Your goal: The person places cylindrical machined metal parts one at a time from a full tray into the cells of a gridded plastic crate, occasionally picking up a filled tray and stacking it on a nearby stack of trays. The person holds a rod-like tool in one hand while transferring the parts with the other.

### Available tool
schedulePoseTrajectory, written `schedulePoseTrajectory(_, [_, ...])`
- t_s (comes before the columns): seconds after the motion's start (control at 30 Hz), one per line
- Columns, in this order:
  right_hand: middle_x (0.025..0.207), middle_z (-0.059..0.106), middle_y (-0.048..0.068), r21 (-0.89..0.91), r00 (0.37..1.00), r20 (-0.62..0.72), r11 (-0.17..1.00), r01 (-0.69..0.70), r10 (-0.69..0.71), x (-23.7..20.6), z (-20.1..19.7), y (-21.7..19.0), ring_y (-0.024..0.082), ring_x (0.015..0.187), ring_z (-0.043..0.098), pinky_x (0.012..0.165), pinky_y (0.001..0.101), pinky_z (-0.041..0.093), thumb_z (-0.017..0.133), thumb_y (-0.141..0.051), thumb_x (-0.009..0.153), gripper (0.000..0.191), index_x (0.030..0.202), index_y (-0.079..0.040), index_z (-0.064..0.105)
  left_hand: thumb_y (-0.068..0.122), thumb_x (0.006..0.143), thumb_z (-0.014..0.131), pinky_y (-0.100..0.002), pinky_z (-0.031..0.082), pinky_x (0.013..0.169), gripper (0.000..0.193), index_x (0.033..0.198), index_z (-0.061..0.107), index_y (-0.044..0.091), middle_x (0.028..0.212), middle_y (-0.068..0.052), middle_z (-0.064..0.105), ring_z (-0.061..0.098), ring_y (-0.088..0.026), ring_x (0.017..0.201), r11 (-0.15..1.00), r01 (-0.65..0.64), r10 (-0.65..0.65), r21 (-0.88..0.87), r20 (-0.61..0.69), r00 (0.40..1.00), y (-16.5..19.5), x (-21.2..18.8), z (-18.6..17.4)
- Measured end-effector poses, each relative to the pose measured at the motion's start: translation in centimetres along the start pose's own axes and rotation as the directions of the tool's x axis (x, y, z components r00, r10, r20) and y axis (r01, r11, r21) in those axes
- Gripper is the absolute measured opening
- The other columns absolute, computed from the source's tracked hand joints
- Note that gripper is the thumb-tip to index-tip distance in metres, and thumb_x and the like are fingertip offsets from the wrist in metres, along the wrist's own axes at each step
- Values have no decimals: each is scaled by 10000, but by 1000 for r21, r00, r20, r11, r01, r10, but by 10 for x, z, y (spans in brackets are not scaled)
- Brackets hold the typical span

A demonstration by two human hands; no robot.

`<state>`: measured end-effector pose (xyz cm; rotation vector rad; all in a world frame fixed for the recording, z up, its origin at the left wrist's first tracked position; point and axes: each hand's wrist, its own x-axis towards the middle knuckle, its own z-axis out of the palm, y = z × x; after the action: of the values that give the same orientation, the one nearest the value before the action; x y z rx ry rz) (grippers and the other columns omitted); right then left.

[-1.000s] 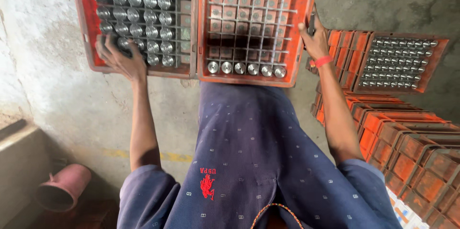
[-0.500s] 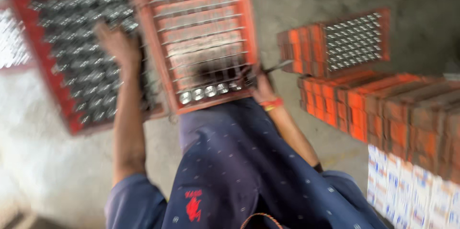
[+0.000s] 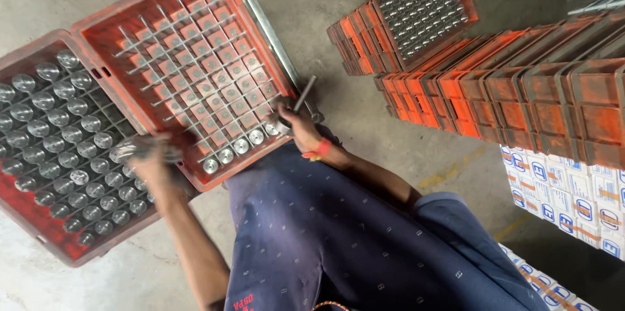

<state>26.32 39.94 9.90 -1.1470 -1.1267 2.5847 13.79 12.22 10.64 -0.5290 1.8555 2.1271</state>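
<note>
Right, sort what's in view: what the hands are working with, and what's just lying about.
In hand:
left hand, blurred, holding a metal cylinder
right hand holding a metal rod
near-empty orange crate
filled orange crate

Lying about:
stacked orange crates
crate of cylinders on a stack
white-and-blue boxes

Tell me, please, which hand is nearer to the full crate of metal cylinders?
Left. The left hand is blurred at the full crate's inner edge; the right hand is across the nearly empty crate.
</note>
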Motion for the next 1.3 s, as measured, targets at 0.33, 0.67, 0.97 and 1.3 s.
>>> schedulePoseTrajectory(0.33, [878, 637, 35, -34, 978, 184, 994, 107, -99, 2, 35, -1, 131, 807, 663, 730, 294, 556, 640, -89, 1019, 164, 1170, -62, 583, 177, 793, 834, -413, 556, 697, 380, 1111, 687, 30, 843, -190, 742, 748, -292, 746, 719, -232, 4, 655, 330, 944, -50, -102, 114])
schedulePoseTrajectory(0.67, [900, 623, 33, -141, 869, 491, 979, 145, -58, 1, 14, -25, 115, 851, 649, 777, 269, 537, 598, -84, 1070, 136, 1196, -34, 605, 225, 765, 836, -463, 574, 771, 397, 1035, 707, -37, 854, -228, 744, 756, -394, 836, 640, -267, -85, 720, 412, 907, -69, -99, 135])
schedulePoseTrajectory(0.97, [953, 690, 73, 53, 942, 329, 995, -84, 62, 53, -19, -27, 201, 887, 680, 832, 350, 573, 542, -275, 1023, 219, 990, -83, 643, 398, 868, 815, -511, 548, 840, 630, 1345, 586, 55, 1091, -249, 736, 710, -438, 1007, 617, -288, -99, 733, 435, 895, -53, -102, 104])
schedulePoseTrajectory(1.3, [880, 647, 100, 74, 991, 110, 995, 64, -72, 44, -47, -46, 236, 875, 658, 892, 400, 593, 581, 0, 1064, 124, 1182, 3, 617, 131, 933, 630, -513, 537, 749, 511, 1437, 548, 101, 1292, -208, 617, 673, -442, 935, 311, -342, 289, 887, 255, 923, -23, -90, 15])
